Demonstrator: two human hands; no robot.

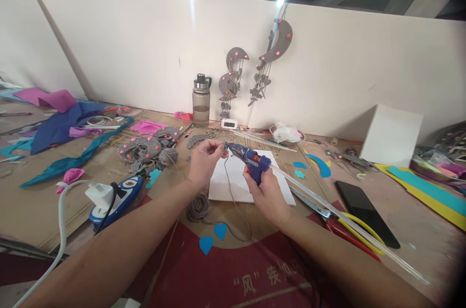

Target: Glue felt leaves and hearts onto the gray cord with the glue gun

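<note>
Glue gun (251, 158): gripped in the right hand (267, 194) above the white sheet (218, 181), with its nozzle at the fingertips of the left hand (206, 157).
Right hand: wrapped around the handle.
Left hand: pinched narrow at the end of the yarn (198, 208); too small to make out anything else there.
Yarn: hanging from the left fingertips, coiled just below the left wrist.
Hearts (206, 245): lying between the forearms.
Glue stick (345, 222): sticking out behind the gun.
Scissors (337, 230), phone (366, 213): right of the right hand.
</note>
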